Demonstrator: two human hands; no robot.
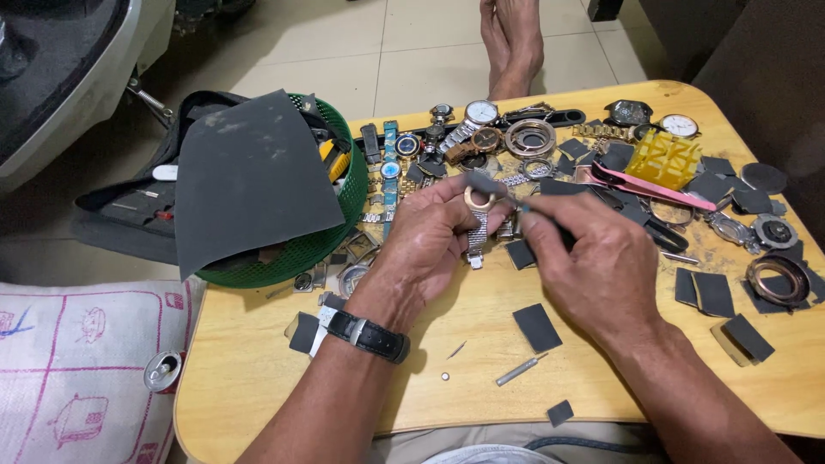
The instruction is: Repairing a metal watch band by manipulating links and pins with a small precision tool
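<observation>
Left hand (430, 236) holds watch (478, 215); right hand (593, 258) grips tool (507, 199).

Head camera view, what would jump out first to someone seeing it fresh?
At centre, the left hand holds a watch case with a metal band while the right hand brings a thin dark tool to it. Behind them a heap of watches and loose parts crowds the far side of the wooden table. On the left, a big grey sheet covers a green basket.

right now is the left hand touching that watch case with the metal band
Touching. The head view shows the left hand pinching the watch case between thumb and fingers, with its metal band hanging below.
</observation>
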